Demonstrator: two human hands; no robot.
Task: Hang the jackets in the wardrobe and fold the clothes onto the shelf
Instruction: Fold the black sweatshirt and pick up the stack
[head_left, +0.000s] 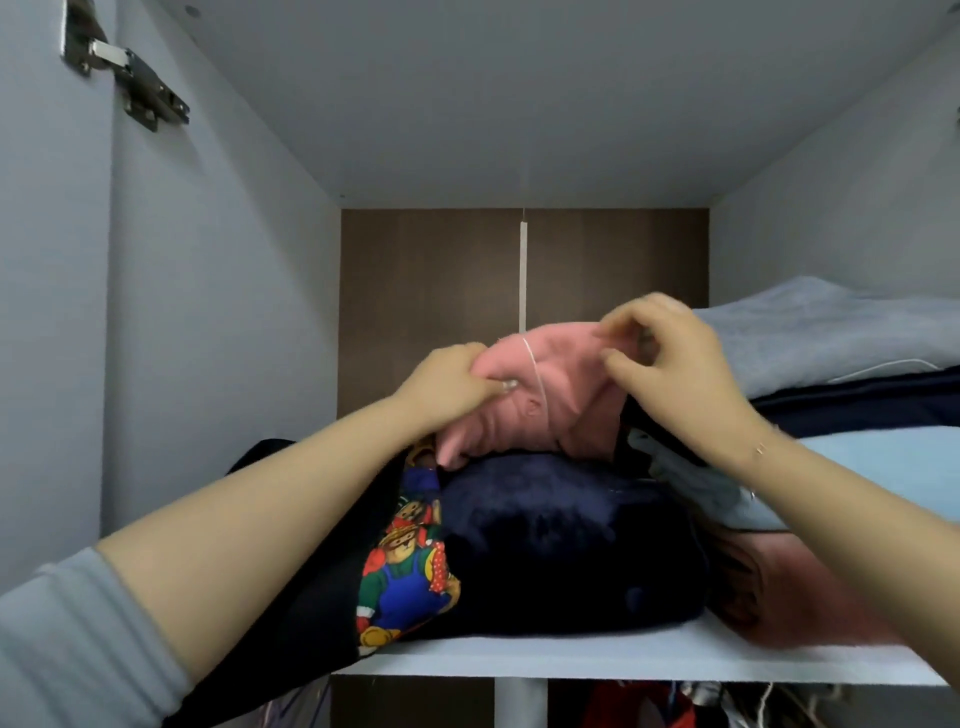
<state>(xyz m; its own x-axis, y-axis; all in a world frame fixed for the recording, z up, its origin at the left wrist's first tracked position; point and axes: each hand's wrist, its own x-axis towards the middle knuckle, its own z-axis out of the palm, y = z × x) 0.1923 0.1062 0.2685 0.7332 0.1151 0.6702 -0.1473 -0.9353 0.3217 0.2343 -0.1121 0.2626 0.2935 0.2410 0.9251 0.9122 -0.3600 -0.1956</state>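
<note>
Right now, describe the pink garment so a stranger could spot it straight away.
Look at the white wardrobe shelf. On its left side lies a dark navy fleece bundle; the pink garment sits on top, gripped by the left hand and right hand. It alone has a thin white drawstring.

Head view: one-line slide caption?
Both hands, left hand and right hand, grip a pink garment atop a navy bundle on the shelf.

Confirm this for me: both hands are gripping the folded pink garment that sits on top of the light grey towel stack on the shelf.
Wrong on one point. In the head view the left hand and right hand grip the folded pink garment, but it sits on the dark navy plush bundle, not the light grey towel stack.
</note>
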